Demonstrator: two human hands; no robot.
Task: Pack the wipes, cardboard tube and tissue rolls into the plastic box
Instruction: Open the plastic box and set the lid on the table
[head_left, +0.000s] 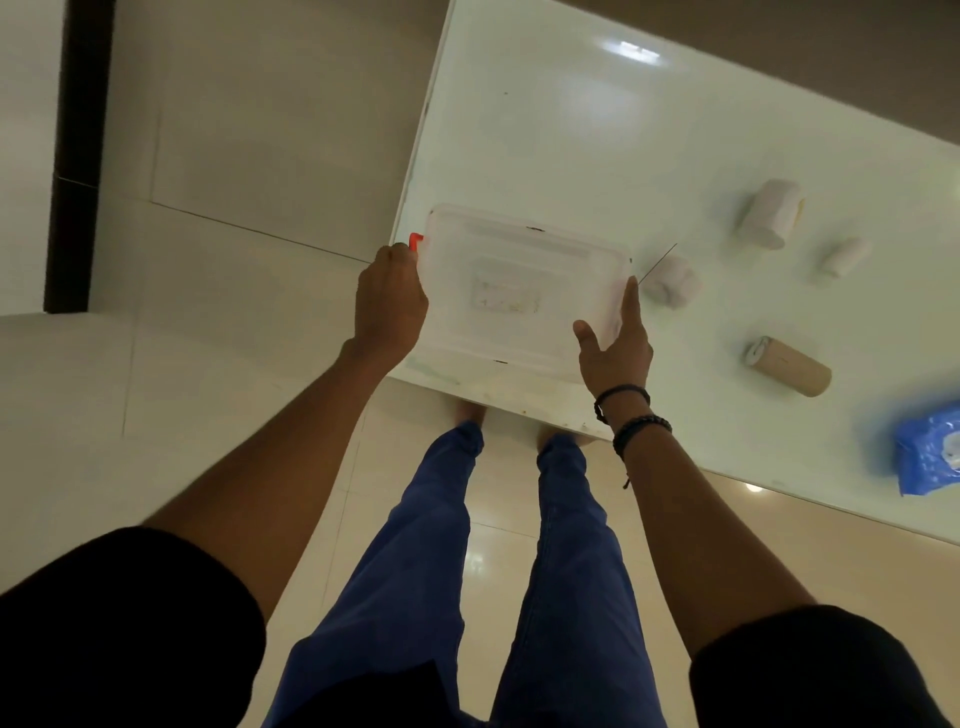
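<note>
A clear plastic box (519, 291) with its lid on rests at the near left corner of the white table (597, 130). My left hand (389, 306) grips its left end beside a red latch (415, 241). My right hand (618, 348) lies against the box's right end, fingers spread. To the right lie three white tissue rolls: one by the box (672, 283), a larger one farther back (769, 213), a small one (844, 257). A brown cardboard tube (789, 366) lies nearer me. A blue pack of wipes (930, 449) sits at the right edge of view.
The table's near edge runs diagonally just in front of my legs in blue trousers (467, 571). Pale tiled floor (234, 182) lies left of the table, with a dark vertical strip (78, 156) at the far left.
</note>
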